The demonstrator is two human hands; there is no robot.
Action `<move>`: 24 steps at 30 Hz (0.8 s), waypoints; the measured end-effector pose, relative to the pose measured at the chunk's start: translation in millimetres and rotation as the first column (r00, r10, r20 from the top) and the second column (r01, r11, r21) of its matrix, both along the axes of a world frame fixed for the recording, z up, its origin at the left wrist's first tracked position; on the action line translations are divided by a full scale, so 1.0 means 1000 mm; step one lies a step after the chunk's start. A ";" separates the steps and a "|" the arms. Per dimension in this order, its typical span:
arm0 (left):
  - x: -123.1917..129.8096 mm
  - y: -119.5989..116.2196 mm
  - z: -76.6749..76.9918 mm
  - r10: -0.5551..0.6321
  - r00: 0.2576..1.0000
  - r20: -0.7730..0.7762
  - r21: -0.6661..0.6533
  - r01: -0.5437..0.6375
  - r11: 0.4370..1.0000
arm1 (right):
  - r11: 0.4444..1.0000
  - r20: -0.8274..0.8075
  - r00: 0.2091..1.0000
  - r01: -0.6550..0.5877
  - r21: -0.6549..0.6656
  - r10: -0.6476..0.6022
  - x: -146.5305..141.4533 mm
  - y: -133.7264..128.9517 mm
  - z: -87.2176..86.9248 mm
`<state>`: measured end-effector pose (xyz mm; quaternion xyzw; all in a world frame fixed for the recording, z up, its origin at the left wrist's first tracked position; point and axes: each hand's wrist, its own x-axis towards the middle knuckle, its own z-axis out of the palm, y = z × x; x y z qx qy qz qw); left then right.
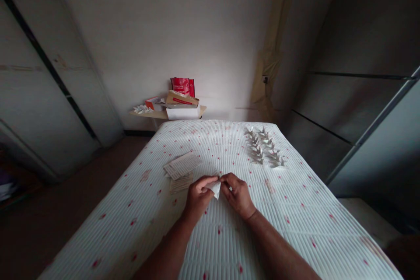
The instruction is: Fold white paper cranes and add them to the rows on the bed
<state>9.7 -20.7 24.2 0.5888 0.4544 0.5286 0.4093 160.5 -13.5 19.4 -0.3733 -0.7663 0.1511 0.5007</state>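
A small folded piece of white paper (215, 189) is held above the striped bedspread, its pointed end hanging downward. My left hand (199, 194) pinches it from the left, thumb and fingers closed over the paper. From the right, my right hand (239, 193) has its fingertips closed at the paper's upper corner, meeting the left fingers. Just beyond my left hand lie loose printed paper sheets (182, 165), overlapping in a low pile. Farther off on the right stand several folded paper cranes (262, 146) in two rows.
The bedspread (157, 232), white with red specks, covers the surface under my hands. Past its far edge a small shelf (154, 114) bears a white box (183, 113), a red bag (180, 85) and a cluster of white paper pieces (142, 108). Grey cabinets (328, 96) stand at the right.
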 end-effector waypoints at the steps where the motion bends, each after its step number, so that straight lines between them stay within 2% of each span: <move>1: 0.000 0.001 0.000 0.003 1.000 0.009 -0.021 -0.003 1.000 | 1.000 0.000 1.000 -0.002 -0.017 0.002 0.000 0.000 0.000; 8: 0.003 0.004 -0.001 0.069 0.998 0.011 -0.035 -0.069 0.997 | 0.979 -0.119 0.992 -0.051 -0.197 0.027 -0.004 0.003 -0.004; 11: 0.002 0.005 -0.002 0.080 0.997 0.000 -0.033 -0.080 0.996 | 0.955 -0.244 0.968 -0.125 -0.269 0.058 -0.006 0.003 -0.005; 15: 0.003 0.004 -0.002 0.035 0.999 0.028 -0.023 -0.035 0.999 | 0.893 -0.452 0.888 -0.273 -0.359 0.090 -0.008 0.004 -0.010; 20: 0.005 0.001 0.001 0.023 0.998 0.066 -0.064 -0.019 0.998 | 0.867 -0.536 0.842 -0.313 -0.387 0.065 -0.008 0.005 -0.010; 24: 0.003 -0.002 0.004 -0.033 0.992 0.123 -0.113 0.047 0.993 | 0.855 -0.568 0.820 -0.344 -0.388 0.072 -0.008 0.004 -0.005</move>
